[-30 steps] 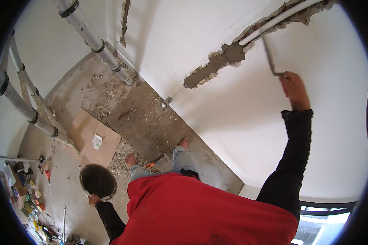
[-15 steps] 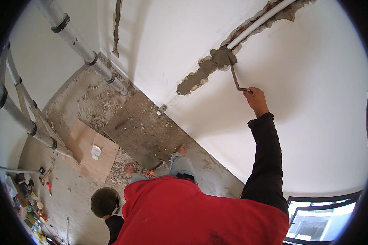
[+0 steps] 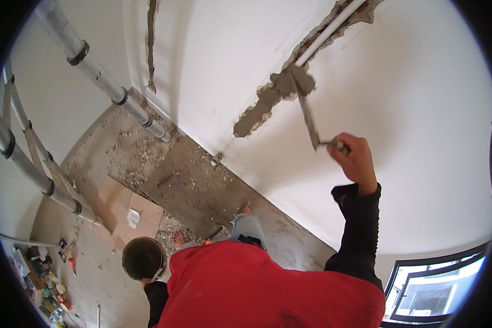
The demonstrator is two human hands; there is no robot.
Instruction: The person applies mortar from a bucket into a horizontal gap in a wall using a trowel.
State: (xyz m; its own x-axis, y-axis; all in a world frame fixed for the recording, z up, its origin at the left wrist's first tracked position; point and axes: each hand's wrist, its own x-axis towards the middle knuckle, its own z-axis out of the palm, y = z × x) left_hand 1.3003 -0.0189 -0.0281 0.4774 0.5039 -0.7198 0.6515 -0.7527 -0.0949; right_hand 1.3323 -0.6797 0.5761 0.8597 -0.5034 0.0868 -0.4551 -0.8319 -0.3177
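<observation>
In my right hand [image 3: 356, 159] is the handle of a trowel [image 3: 308, 118], my fingers closed around it. The mortar-smeared blade appears nearly edge-on, its tip over wet grey mortar [image 3: 269, 103] that fills the lower part of a groove in the white wall. Farther up, a white pipe [image 3: 332, 31] lies exposed in the groove's rough, broken part. Low on my left, my left hand [image 3: 147, 282] grips the edge of a dark round bucket [image 3: 163, 263]; most of its fingers are hidden. The bucket's inside is dark, and I cannot make out its contents.
Metal ladder legs [image 3: 101, 76] stand at the left. Flattened cardboard [image 3: 115, 205] with a small white box [image 3: 133, 218] lies among rubble. A hammer-like tool [image 3: 216, 234] is near my feet, scattered tools [image 3: 54, 295] far left, and a window [image 3: 434, 290] lower right.
My right hand and the trowel have come back from the wall, down and to the right. The bucket has risen slightly with my left hand, and the whole view has shifted a little.
</observation>
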